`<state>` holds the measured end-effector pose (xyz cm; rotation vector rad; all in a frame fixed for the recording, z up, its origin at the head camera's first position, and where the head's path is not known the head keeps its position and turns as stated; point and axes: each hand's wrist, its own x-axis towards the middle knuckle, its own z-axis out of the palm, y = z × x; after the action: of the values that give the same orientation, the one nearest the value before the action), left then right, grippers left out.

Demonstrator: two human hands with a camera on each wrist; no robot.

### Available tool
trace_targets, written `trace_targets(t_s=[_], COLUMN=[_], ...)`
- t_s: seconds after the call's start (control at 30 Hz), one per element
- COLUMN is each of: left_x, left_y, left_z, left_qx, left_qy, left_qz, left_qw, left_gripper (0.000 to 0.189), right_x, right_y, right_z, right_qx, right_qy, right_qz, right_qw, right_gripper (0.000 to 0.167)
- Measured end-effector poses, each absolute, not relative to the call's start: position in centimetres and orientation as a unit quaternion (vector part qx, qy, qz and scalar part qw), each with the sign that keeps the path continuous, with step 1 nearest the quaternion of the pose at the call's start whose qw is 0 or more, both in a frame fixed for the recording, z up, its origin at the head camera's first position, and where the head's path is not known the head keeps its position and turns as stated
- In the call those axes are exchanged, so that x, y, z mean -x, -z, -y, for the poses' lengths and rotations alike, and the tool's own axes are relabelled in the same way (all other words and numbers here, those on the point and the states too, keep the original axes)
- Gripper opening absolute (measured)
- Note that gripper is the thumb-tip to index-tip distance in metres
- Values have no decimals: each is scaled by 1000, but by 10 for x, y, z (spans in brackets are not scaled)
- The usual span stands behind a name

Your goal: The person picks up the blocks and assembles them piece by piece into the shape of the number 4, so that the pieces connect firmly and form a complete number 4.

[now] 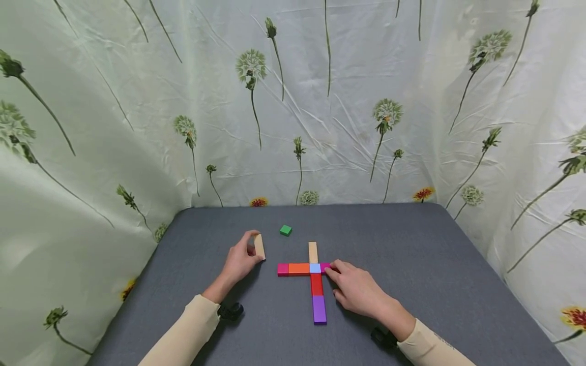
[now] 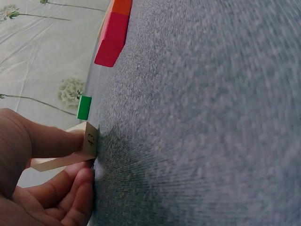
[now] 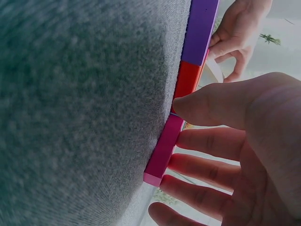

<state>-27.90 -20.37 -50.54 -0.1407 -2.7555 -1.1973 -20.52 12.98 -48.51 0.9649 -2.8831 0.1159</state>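
A pale wooden block (image 1: 259,247) is pinched between the thumb and fingers of my left hand (image 1: 239,259); its end, marked 43 in the left wrist view, is close to the tabletop. Fingers of my right hand (image 1: 359,290) touch a magenta block (image 3: 164,149), fairly straight, with the thumb apart from it. That block joins a flat cross around a light blue square (image 1: 315,268). A second wooden block (image 1: 313,252) forms the top arm. To the left lie an orange block (image 1: 299,269) and a pink one (image 1: 283,269); below, a red block (image 1: 317,284) and a purple one (image 1: 319,310).
A small green block (image 1: 286,230) lies by itself behind the cross, right of the left hand. Grey cloth covers the table (image 1: 389,234). A pale curtain (image 1: 343,127) with dandelion prints hangs along the back and sides.
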Motion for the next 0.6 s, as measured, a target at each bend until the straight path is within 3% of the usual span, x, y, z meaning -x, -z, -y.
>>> trace_targets(t_s=[0.27,0.6], left_x=[283,288], left_y=[502,498], left_z=[198,187], left_qx=[75,118], left_qy=[401,403], left_qz=[910,908], left_qw=[66,6], left_gripper=[60,63], right_x=[205,206], right_y=[487,487], right_z=[-131,-132], right_qx=[-324,-326], right_qy=[-35,-38], right_qz=[943,942], right_qw=[70,69], right_gripper=[52,53])
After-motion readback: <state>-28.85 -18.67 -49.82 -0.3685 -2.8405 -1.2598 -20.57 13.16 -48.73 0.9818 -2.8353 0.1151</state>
